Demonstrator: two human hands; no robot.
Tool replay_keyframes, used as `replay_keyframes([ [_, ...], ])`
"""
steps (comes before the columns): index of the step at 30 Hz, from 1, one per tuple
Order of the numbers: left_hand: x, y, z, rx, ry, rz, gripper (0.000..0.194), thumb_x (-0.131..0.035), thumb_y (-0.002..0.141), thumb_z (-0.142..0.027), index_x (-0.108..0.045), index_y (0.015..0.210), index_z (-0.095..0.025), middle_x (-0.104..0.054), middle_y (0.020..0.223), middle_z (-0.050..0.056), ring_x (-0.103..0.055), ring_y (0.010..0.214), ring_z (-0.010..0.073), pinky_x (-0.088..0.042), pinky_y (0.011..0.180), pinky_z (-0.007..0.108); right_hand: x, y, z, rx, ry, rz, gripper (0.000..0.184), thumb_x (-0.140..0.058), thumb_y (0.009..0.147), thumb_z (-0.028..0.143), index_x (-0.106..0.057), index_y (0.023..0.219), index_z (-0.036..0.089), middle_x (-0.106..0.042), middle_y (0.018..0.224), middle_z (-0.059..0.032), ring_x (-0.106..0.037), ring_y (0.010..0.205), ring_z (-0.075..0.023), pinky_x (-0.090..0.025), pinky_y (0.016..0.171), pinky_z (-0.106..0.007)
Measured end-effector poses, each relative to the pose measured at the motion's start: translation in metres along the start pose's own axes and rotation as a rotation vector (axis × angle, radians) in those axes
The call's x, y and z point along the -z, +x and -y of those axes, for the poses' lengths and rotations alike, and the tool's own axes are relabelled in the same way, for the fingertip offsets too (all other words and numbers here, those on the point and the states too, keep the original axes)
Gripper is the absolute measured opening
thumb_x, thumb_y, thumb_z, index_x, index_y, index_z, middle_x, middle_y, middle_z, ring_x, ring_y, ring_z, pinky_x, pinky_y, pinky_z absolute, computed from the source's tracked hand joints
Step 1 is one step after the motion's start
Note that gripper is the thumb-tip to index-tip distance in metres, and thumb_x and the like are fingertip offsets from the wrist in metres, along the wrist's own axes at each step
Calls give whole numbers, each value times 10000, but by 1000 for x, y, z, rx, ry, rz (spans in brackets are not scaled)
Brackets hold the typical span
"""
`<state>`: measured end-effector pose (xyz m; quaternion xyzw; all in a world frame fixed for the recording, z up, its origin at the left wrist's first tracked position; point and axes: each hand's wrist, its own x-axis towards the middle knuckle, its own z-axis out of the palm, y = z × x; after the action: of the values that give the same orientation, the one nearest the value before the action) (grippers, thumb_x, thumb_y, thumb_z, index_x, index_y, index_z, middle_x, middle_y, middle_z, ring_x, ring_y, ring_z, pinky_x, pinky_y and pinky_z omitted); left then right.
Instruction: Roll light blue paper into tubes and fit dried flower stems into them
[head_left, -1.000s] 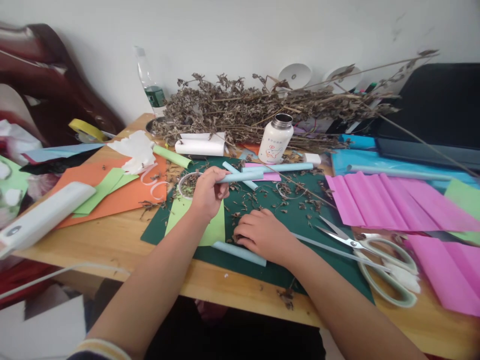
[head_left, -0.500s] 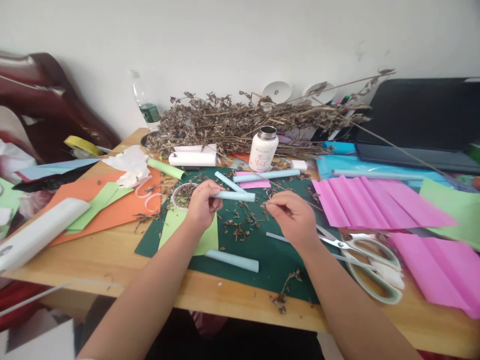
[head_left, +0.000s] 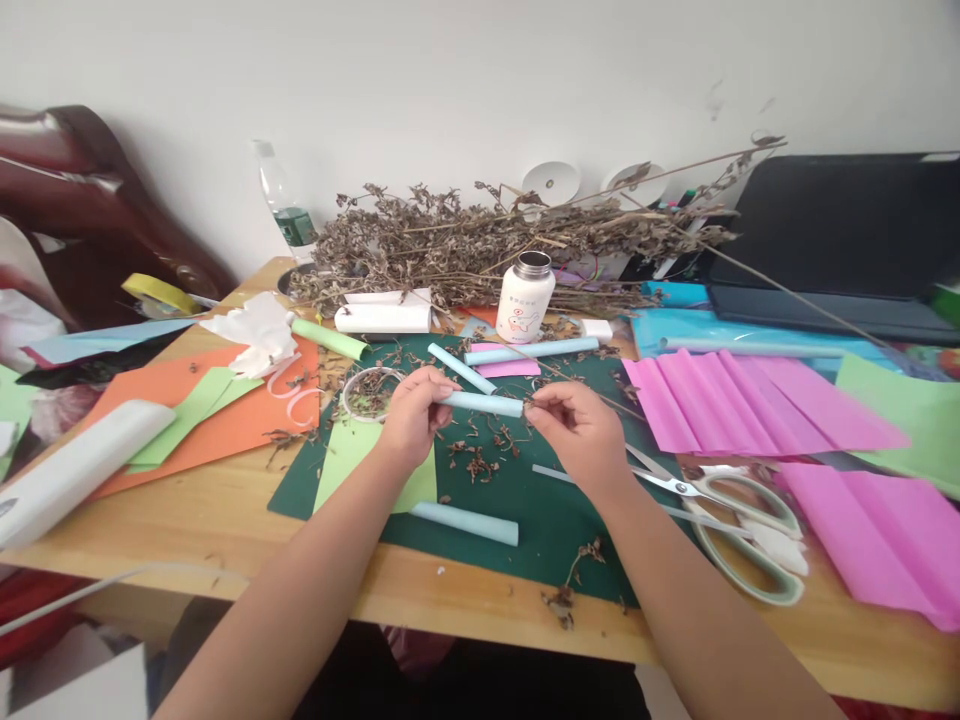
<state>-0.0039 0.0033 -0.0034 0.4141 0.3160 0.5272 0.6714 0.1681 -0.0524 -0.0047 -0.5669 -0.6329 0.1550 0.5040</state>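
Observation:
A light blue paper tube (head_left: 484, 403) lies almost level above the green cutting mat (head_left: 480, 560), its left end gripped by my closed left hand (head_left: 414, 415). At the tube's right end, my right hand (head_left: 579, 432) pinches a small bit of dried leaf (head_left: 528, 406); how far it enters the tube I cannot tell. Under my left hand are a pale green paper sheet (head_left: 345, 470) and a round clear-rimmed dish (head_left: 351, 400) of dried leaf bits. More blue tubes rest on the mat, one (head_left: 472, 523) near its front edge.
A heap of dried plants (head_left: 450, 240) spans the back. An uncapped white bottle (head_left: 525, 300) stands before it. Large scissors (head_left: 682, 488) lie right, beside pink crepe paper (head_left: 750, 400). Orange paper (head_left: 240, 440) and a white elongated object (head_left: 90, 465) lie left. One long stem (head_left: 795, 290) crosses toward the laptop (head_left: 840, 230).
The blue tube and my left hand have shifted slightly right. My right hand's fingertips now meet the tube's right end, where a gap was before.

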Motion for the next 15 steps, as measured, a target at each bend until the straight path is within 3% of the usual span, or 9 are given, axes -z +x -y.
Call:
replay_keyframes([
  [8, -2, -1, 2, 57, -32, 21, 47, -464, 572, -126, -497, 551, -151, -378, 283, -63, -268, 266, 47, -193, 337, 171, 0, 1, -1, 6, 111, -3, 21, -557, 680, 219, -554, 661, 210, -541, 596, 23, -478, 519, -104, -400, 478, -233],
  [15, -2, -1, 3, 75, -53, 33, 48, -460, 590, -126, -495, 569, -152, -398, 305, -57, -272, 275, 48, -190, 344, 169, -4, 1, -2, -78, 291, -31, 32, -574, 666, 204, -552, 689, 202, -541, 629, 19, -481, 527, -93, -416, 472, -222],
])
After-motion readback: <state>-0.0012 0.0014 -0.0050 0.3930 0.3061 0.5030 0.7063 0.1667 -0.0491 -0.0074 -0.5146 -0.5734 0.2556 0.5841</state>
